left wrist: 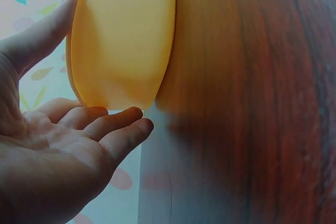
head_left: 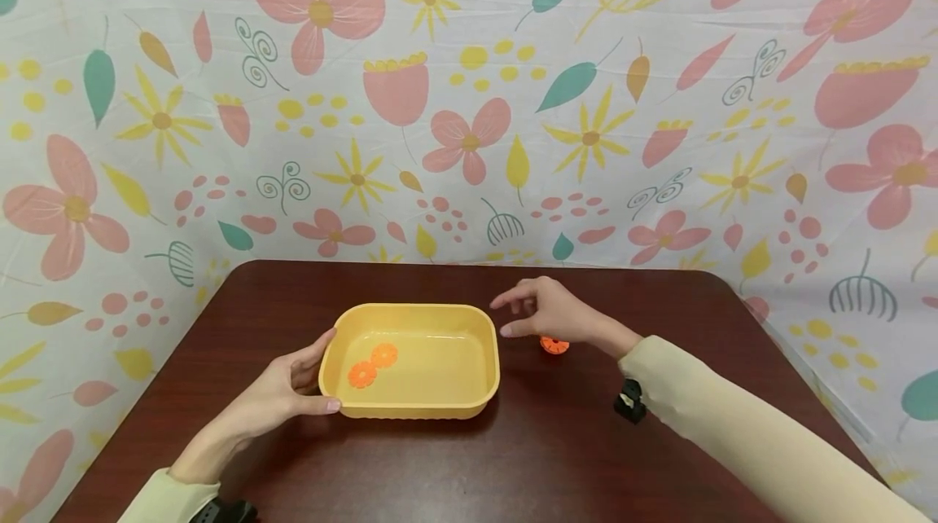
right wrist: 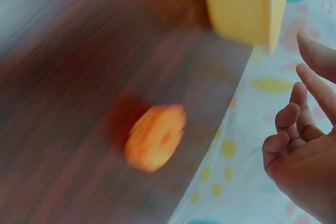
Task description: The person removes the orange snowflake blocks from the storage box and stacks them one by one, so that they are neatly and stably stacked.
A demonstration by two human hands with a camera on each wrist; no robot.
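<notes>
A yellow rectangular plastic basin [head_left: 410, 409] rests on the table, with two flat orange discs [head_left: 362, 374] inside toward its left. My left hand [head_left: 282, 393] holds the basin's left end, thumb at the near corner and fingers along the side wall. In the left wrist view, the fingertips touch the wall of the basin [left wrist: 123, 40]. Beyond the basin's right rim hovers my right hand [head_left: 545, 309], fingers loosely bent around nothing. Another orange disc [head_left: 554, 345], notched at the edge, lies on the table, partly hidden below that hand; the right wrist view shows this disc [right wrist: 156, 138] blurred.
The dark brown wooden table [head_left: 513, 470] has rounded far corners. Just behind it hangs a white cloth [head_left: 469, 34] printed with flowers and leaves. A small black device [head_left: 629, 402] is strapped at the right sleeve.
</notes>
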